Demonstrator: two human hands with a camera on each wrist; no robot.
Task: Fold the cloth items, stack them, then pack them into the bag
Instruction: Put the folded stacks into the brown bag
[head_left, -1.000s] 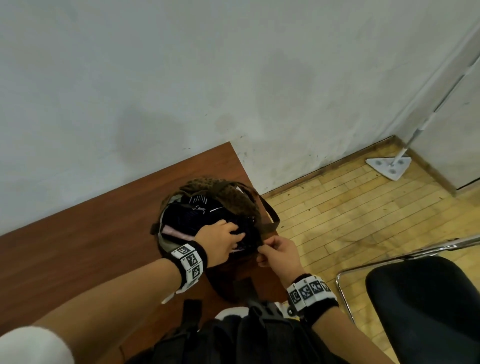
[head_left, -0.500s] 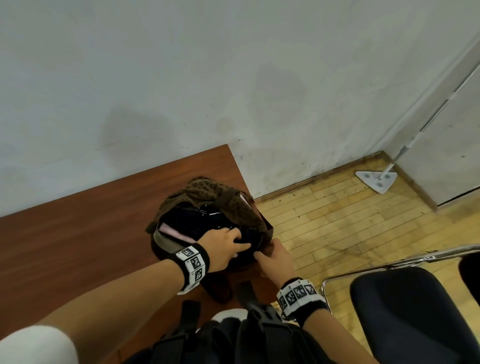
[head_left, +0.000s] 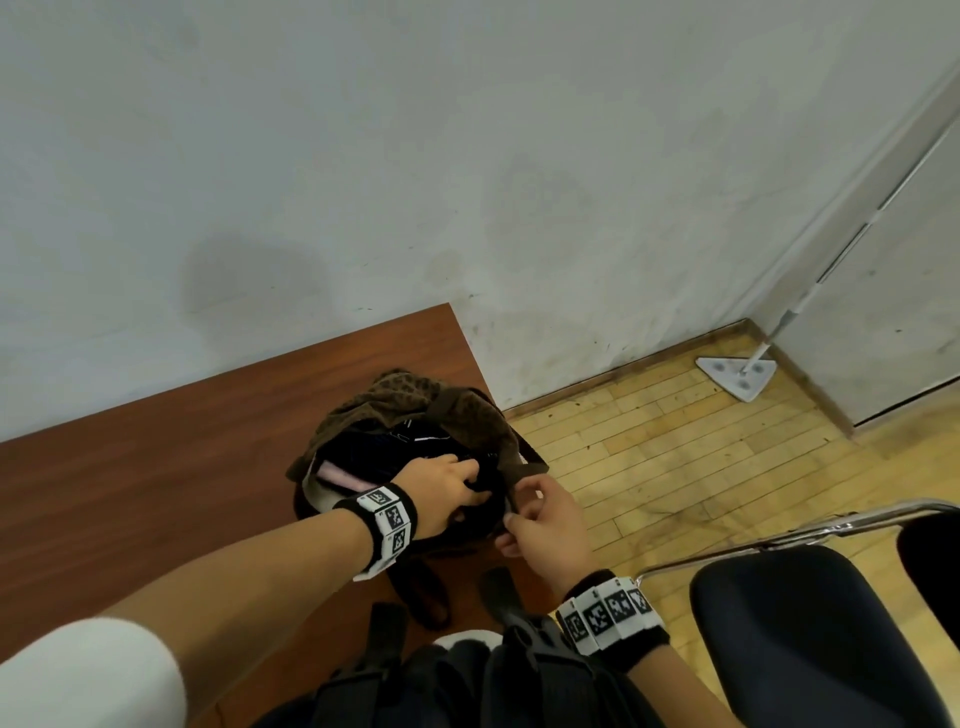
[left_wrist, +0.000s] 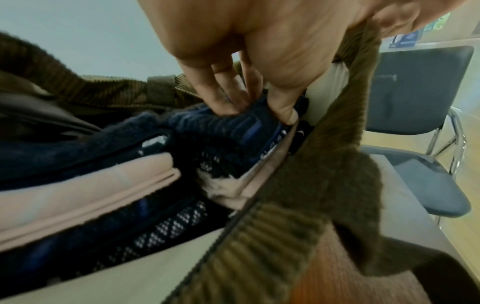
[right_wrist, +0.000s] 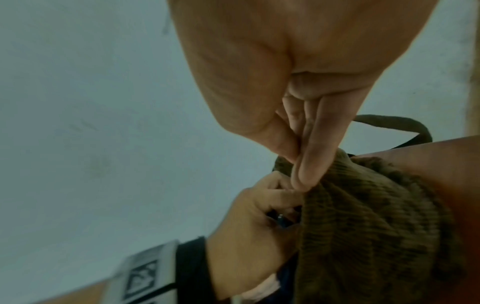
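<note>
Head view: a brown corduroy bag (head_left: 415, 400) sits near the right edge of a reddish-brown wooden table (head_left: 156, 467), its mouth open and facing up, with a pale wall behind it. The left hand (head_left: 441, 488) reaches into the mouth from the near side, and the left wrist view shows its fingers (left_wrist: 223, 98) and thumb curled down onto a dark navy ribbed cloth (left_wrist: 228, 123) at the top of the folded stack, pinching or pressing its edge against the bag's pale lining (left_wrist: 259, 179). Below that cloth, inside the bag, lie a folded pink cloth (left_wrist: 91, 185) and a dark cloth with a white-checked pattern (left_wrist: 168, 226), layered one against another. The right hand (head_left: 545, 525) is just right of the bag's opening; in the right wrist view its thumb and forefinger (right_wrist: 311, 148) are closed in a pinch on the brown rim of the bag, holding it up and outward. A brown strap (right_wrist: 405, 125) loops beyond that hand, over the far side. Both wrists wear bands with black-and-white square markers. On the wood-plank floor to the right stands a dark blue chair (head_left: 810, 634) with a metal frame, and a white triangular mop head (head_left: 737, 376) rests on the floor by the far wall corner.
</note>
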